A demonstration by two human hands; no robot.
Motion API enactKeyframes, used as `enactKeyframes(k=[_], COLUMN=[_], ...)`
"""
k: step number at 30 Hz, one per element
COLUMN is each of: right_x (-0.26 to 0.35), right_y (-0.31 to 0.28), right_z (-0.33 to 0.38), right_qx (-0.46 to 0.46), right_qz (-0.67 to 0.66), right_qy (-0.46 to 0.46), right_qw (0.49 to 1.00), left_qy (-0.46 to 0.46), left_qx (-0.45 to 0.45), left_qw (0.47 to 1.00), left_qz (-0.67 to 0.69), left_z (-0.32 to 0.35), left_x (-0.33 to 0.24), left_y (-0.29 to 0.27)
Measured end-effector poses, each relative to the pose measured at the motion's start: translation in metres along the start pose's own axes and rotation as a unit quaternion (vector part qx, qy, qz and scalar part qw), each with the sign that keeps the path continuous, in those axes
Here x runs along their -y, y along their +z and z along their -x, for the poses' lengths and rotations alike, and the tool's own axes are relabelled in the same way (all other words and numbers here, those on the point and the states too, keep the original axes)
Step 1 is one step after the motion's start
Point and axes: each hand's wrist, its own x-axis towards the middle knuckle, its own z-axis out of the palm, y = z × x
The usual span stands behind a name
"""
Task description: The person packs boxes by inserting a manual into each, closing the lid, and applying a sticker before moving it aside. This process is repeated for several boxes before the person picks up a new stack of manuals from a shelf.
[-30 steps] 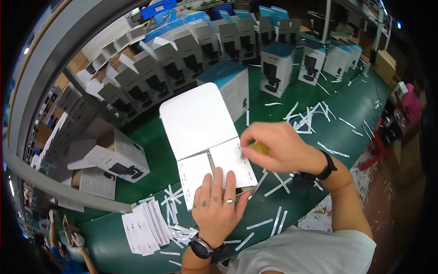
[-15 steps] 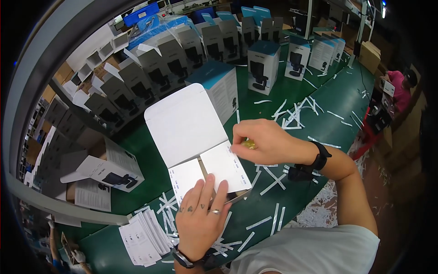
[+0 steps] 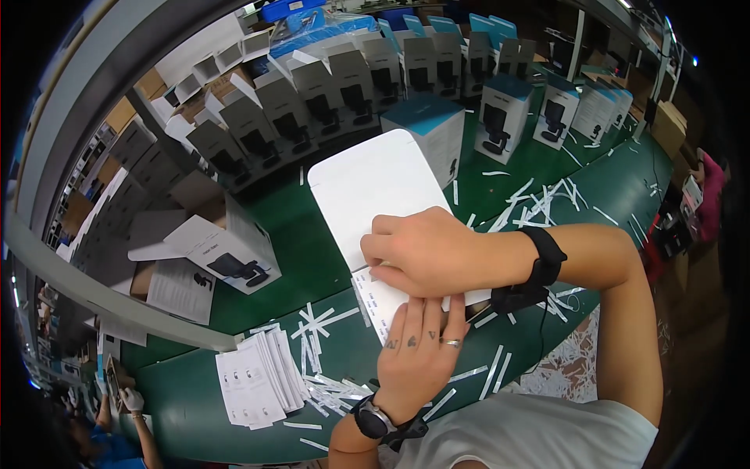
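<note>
White box [image 3: 379, 199] sits lid-up on green table [image 3: 301, 242], dead ahead. Left hand [image 3: 414, 363] lies fingers-straight on its near side, not clenched; brace flat, no skidding. Right hand [image 3: 426, 254] curls at left inner flap [image 3: 379, 305], contents hidden, can't tell. Press square, 1 flap edge at a time.

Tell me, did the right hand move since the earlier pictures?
Yes. The right hand moved left, judged against the nearest blue-topped box: before, it was lower right of that; now it is almost straight below.
</note>
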Motion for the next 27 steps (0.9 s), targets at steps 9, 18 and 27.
enactKeyframes(k=[9, 18, 27], right_x=[0.009, 0.0, -0.059], right_y=[0.013, -0.076, -0.068], right_z=[-0.007, 0.038, 0.088], right_qx=[0.041, -0.244, -0.014], right_qz=[-0.109, -0.381, -0.107], right_qy=[0.052, 0.027, 0.177], right_qw=[0.992, 0.891, 0.978], left_qy=[0.033, 0.01, 0.004], left_qx=[0.004, 0.013, 0.045], left_qw=[0.999, 1.0, 0.999], left_qz=[-0.005, -0.008, -0.016], left_z=[0.001, -0.001, -0.005], left_x=[0.003, 0.002, 0.0], left_y=[-0.002, -0.006, -0.012])
